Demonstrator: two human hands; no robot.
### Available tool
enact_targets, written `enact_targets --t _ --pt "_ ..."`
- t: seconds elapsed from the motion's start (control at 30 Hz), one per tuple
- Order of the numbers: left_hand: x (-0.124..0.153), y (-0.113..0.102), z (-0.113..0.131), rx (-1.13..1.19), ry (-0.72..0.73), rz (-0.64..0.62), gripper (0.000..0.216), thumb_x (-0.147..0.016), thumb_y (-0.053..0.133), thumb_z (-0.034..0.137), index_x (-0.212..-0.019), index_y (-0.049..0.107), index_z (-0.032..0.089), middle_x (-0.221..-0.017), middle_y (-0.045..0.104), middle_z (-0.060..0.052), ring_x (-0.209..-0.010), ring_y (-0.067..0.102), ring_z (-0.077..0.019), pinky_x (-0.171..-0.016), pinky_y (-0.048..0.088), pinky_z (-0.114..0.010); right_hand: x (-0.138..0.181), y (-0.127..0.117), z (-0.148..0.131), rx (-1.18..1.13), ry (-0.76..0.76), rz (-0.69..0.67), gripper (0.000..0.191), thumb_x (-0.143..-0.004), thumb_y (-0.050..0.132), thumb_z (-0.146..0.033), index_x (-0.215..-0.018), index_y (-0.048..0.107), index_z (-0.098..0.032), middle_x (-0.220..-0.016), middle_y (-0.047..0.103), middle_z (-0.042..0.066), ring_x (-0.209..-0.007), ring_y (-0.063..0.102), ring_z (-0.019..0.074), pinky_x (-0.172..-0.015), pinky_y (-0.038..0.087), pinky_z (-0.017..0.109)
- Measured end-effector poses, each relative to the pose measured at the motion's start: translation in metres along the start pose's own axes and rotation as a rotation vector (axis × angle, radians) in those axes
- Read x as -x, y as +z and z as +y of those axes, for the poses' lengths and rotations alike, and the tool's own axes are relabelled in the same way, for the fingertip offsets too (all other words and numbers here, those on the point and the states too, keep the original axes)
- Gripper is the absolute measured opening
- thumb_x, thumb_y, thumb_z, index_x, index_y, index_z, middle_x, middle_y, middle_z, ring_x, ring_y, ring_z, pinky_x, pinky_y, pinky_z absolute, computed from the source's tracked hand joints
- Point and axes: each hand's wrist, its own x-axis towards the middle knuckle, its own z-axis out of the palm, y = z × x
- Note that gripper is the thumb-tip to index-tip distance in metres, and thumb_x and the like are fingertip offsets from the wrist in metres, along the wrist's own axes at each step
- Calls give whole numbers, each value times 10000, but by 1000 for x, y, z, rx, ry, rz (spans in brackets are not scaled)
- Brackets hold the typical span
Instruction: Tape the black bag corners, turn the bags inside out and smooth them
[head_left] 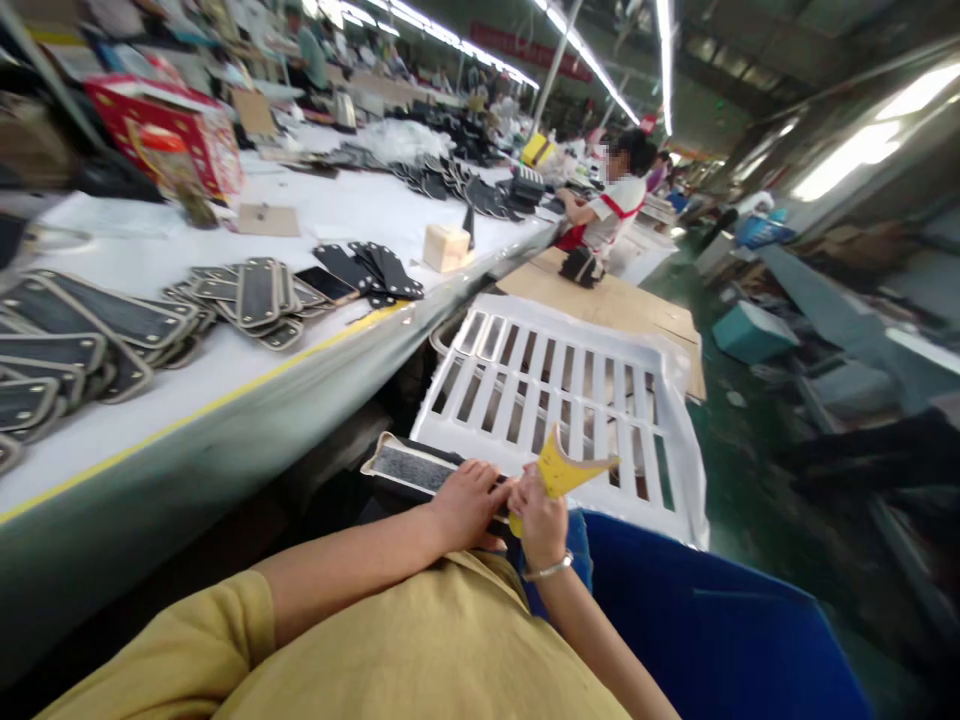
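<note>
My left hand lies across a long dark panel with a pale edge, on my lap. Its fingers are on the far side and the thumb is on the near side, gripping the panel. My right hand is closed around a curved yellow piece with a pale pinkish rim, which flares upward from the fist. The two hands almost touch, and the panel's right end is hidden beneath them. What the yellow piece is, I cannot tell.
A white slatted plastic crate stands ahead, with cardboard beyond. On the white worktable at left lie dark pale-edged panels, a phone and a wooden block. A blue bin is at right; a co-worker sits farther along.
</note>
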Motion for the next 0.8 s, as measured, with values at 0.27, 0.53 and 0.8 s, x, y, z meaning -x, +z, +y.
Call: enact_targets --t 0.27,0.53,0.8 --pt "69 -45 -70 378 -345 507 705 -818 470 566 -1368 320 151 -1393 387 -150 -1297 330 -253 -1090 218 -406 -29 -6 -55 378 297 -441 438 -798 474 -600 -818 504 -164 -523 575 11 -452 525 127 -442 410 234" --pt "89 -16 -129 1489 -742 540 680 -879 172 616 -1106 614 152 -1099 637 -92 -1016 573 -234 -946 393 -369 -77 30 -53 971 486 -1043 351 -788 518 -493 -917 456 -172 -647 579 -1 -485 545 137 -443 444 250" --pt "89 2 -122 1653 -796 585 674 -877 160 619 -1075 631 178 -978 666 -54 -954 580 -228 -927 398 -361 -109 82 -39 1597 29 -1150 383 -878 353 -508 -1021 482 -178 -846 652 106 -738 614 214 -575 370 273"
